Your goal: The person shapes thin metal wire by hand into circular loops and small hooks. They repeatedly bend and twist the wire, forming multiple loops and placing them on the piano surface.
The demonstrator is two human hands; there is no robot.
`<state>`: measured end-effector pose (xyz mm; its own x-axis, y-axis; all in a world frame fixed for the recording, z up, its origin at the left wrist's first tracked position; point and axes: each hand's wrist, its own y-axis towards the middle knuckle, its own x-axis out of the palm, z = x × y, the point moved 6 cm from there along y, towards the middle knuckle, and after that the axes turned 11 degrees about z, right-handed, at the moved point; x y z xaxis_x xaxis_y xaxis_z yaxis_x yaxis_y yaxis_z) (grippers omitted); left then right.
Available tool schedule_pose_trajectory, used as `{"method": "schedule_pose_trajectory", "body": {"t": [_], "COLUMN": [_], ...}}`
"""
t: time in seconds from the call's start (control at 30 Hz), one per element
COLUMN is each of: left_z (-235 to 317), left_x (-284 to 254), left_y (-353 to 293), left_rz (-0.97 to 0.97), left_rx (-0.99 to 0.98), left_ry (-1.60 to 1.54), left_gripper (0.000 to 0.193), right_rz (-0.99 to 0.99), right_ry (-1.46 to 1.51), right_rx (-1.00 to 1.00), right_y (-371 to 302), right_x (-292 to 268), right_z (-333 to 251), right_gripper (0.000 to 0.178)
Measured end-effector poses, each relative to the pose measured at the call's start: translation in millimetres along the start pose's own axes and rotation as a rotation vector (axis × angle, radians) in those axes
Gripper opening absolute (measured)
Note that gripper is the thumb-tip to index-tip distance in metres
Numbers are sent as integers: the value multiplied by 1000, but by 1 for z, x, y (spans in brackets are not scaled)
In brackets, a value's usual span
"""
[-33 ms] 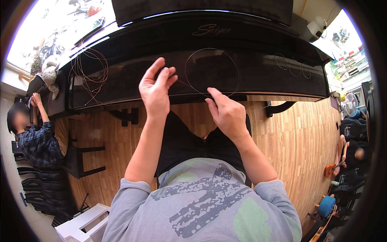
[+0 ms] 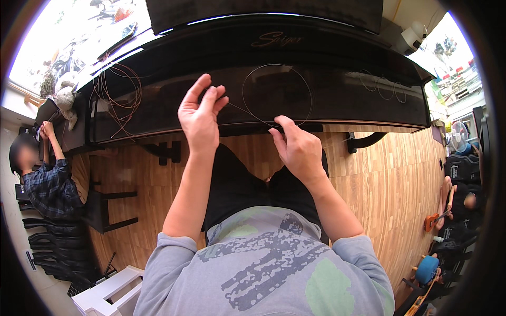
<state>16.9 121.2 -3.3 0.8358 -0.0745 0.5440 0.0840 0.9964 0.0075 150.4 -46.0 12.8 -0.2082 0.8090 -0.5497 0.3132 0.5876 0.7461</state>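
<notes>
A thin silvery wire string (image 2: 311,100), bent into a large round loop, stands out against the glossy black piano lid. Its loose end runs to my left hand (image 2: 199,124), where thumb and bent fingers pinch it while the index finger points up and away. At the bottom of the loop, where the strands cross, my right hand (image 2: 299,147) pinches the string between thumb and index finger. Both hands are just above the piano's near edge, with the left one farther out.
On the piano (image 2: 205,105), a copper-coloured wire coil (image 2: 138,95) lies left and several small wire loops (image 2: 387,89) lie right. At far left a person in a checked shirt (image 2: 50,184) sits near a black bench (image 2: 113,213). A white stand (image 2: 108,289) is at lower left; a ukulele (image 2: 431,222) is at right.
My left hand has shifted slightly left, drawing the string's end with it. The loop looks a little smaller, and my right index finger is slightly more bent.
</notes>
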Motion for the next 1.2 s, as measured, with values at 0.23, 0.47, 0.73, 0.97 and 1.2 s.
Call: {"method": "schedule_pose_trajectory", "body": {"t": [0.23,0.47,0.73,0.97,1.2], "left_z": [41,53,38,33,25], "left_x": [-22,-23,-1,22,32], "left_y": [27,20,-2,-23,-31], "left_rz": [66,36,-124,-193,-208], "left_rx": [175,233,130,125,116], "left_ry": [-55,-66,-158,-213,-185], "left_gripper": [25,21,26,15,14], "right_rz": [-7,-178,-416,-491,-501], "right_ry": [49,167,759,1110,1156], "right_rx": [-37,250,737,916,818], "right_y": [2,19,7,8,12], "right_x": [-12,-19,-6,8,22], "right_z": [17,36,49,41,12], "right_gripper": [24,15,16,26,24]}}
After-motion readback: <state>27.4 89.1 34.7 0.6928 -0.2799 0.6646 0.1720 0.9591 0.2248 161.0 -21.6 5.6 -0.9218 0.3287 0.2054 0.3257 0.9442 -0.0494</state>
